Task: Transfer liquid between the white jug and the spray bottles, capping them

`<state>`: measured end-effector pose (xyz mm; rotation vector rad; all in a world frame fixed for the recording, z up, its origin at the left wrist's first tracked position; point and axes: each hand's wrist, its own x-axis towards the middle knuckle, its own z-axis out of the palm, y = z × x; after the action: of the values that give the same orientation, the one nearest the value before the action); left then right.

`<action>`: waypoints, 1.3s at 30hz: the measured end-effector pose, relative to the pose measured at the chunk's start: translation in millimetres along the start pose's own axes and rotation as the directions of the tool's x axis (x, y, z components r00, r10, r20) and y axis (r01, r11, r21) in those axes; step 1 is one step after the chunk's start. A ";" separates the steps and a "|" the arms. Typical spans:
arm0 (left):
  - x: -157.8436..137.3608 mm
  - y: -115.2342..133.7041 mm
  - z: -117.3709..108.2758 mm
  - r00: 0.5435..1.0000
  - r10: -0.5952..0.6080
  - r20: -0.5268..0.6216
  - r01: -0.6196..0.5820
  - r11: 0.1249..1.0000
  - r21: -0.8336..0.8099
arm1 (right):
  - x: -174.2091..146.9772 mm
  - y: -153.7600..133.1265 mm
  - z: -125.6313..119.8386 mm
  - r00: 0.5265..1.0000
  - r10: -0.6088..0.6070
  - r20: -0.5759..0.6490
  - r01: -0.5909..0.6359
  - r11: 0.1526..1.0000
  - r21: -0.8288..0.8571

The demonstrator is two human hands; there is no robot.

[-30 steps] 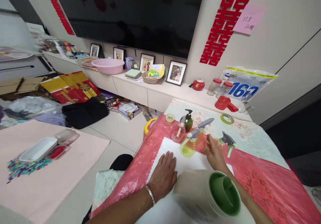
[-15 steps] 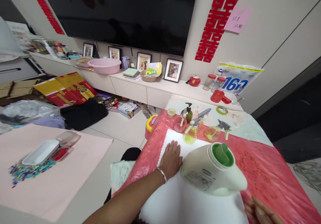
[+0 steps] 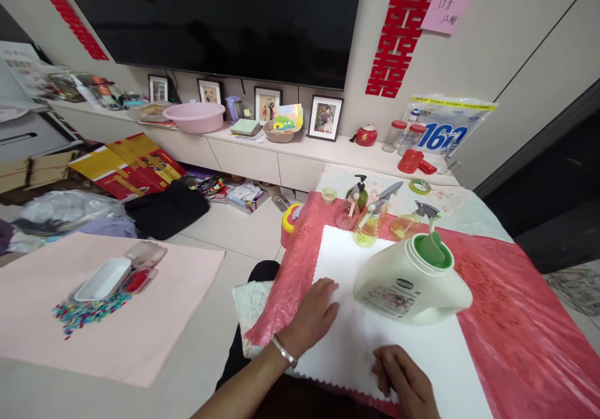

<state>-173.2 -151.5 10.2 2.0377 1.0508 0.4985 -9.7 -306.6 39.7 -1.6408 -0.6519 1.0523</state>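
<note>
Right hand (image 3: pixel 404 378) now over scalloped white sheet (image 3: pixel 344 359), near rounded jug (image 3: pixel 410 291)

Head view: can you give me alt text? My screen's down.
A pale jug with a green spout stands upright on a white mat. Nearer the camera, the person's open left hand and curled right hand are at the mat. Spray bottles stand beyond it.

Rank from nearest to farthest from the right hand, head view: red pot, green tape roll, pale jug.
1. Pale jug: just beyond the right hand.
2. Green tape roll: far side of the table.
3. Red pot: on the cabinet.
</note>
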 end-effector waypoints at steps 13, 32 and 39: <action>-35.2 79.0 -30.2 0.980 -0.047 -0.192 -0.137 0.540 -0.830 | 6.2 -56.9 36.2 0.871 -0.333 0.361 0.285 0.941 0.180; -36.6 96.5 -6.3 0.993 -0.111 -0.038 0.048 0.687 -0.725 | 3.7 -36.4 36.7 0.942 -0.278 0.187 0.285 0.958 -0.012; -37.8 97.1 -5.6 0.995 -0.090 -0.032 0.035 0.656 -0.754 | -11.8 -53.0 48.5 0.980 -0.166 0.111 0.159 0.985 0.070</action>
<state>-149.3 -214.5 89.8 1.2305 0.7524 0.8138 -53.5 -276.8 89.5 -1.4555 -0.8095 1.0438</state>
